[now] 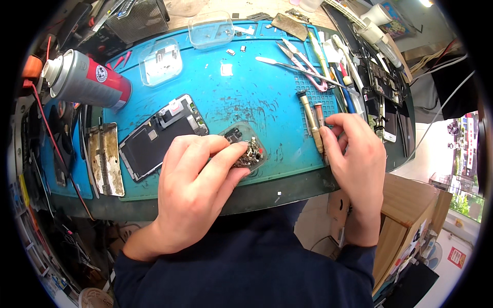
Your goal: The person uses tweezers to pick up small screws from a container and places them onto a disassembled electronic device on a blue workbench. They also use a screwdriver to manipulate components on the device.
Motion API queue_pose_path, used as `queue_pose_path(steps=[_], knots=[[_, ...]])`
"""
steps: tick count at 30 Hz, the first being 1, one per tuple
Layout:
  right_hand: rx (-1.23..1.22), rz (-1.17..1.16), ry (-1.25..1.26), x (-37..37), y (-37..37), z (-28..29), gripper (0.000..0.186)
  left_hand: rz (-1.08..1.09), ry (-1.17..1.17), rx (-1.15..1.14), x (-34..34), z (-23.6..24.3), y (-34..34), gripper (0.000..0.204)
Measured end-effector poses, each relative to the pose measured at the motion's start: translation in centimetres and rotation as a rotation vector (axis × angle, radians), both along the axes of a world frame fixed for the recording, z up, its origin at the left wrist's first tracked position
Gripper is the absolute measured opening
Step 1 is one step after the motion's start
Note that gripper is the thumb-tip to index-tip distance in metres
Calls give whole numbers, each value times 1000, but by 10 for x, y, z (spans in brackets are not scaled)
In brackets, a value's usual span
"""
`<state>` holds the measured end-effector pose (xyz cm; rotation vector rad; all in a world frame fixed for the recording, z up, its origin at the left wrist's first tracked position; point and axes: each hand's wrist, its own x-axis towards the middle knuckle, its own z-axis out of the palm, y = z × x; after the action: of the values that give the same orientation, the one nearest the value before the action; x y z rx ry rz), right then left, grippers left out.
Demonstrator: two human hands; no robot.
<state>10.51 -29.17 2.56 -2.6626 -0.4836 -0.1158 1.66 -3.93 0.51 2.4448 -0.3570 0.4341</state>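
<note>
My left hand [192, 187] is over a small clear plastic box [246, 126] heaped with tiny screws and metal bits [251, 154]. Its thumb and fingertips come together at the heap; whatever lies between them is too small to make out. At the right of the blue mat, my right hand [357, 154] has thumb and forefinger closed at a thin screwdriver [319, 110] with a reddish top. Alongside lies a second screwdriver [309, 118] with a tan handle and dark cap. A phone screen assembly [154, 141], dark side up, rests just beyond my left hand.
A red and grey spray can [92, 79] lies at the left, near a stained metal holder [105, 159]. Two clear trays [177, 64] are at the back. Scissors [303, 66], tweezers [287, 65] and several tools crowd the right. The blue mat [205, 97] ends at the bench's near edge.
</note>
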Motion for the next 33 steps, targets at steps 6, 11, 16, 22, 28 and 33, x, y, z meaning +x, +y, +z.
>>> queue_pose_path(steps=[6, 11, 16, 22, 28, 33], knots=[[-122, 68, -28, 5, -3, 5, 20, 30, 11, -57, -5, 3, -2, 48], [182, -102, 50, 2, -4, 27, 25, 16, -122, -68, -3, -2, 3, 38], [857, 60, 183, -21, 6, 9, 20, -4, -117, -151, -2, -2, 6, 24], [904, 273, 125, -16, 5, -21, 65, 20, -2, -170, -7, 9, 8, 20], [890, 217, 168, -16, 11, -26, 75, 36, -79, -165, -1, 4, 7, 24], [889, 224, 112, -16, 9, -22, 72, 29, -110, -210, 0, 0, 5, 31]])
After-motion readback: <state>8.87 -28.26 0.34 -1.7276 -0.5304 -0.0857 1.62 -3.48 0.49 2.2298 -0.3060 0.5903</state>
